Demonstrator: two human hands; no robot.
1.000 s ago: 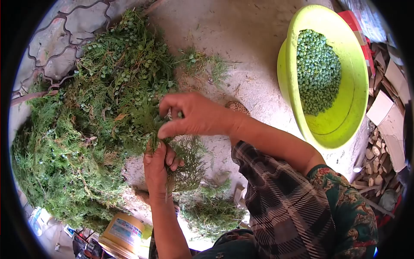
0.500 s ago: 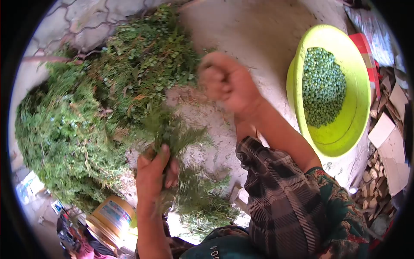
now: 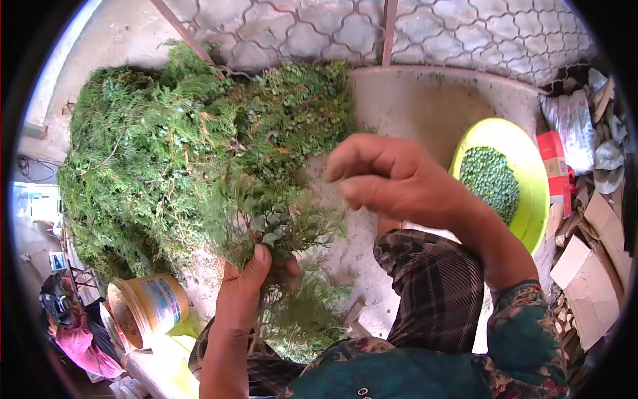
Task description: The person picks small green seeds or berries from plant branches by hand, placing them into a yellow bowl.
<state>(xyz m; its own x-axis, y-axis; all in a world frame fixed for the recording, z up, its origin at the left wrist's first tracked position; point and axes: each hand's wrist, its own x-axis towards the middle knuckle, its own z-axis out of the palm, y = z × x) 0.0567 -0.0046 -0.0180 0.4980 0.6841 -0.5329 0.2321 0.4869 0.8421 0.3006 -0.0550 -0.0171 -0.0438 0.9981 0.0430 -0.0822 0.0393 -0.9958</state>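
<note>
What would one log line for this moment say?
left hand: grips sprig | right hand: raised, loosely curled | basin: holds green berries

The sprig (image 3: 272,223) looks feathery and matt, like the leafy pile (image 3: 153,146) at 10 o'clock. The bowl (image 3: 535,199) at 3 o'clock is smooth, shiny plastic. The floor (image 3: 425,100) is rough, dusty concrete. The sleeve (image 3: 435,292) is checked cloth. The boxes (image 3: 588,286) at 4 o'clock are matt cardboard.

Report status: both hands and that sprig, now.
Left hand clamped on sprig. Right hand raised beside it, fingers curled, contents unclear. Nothing between it and basin of green berries.
</note>
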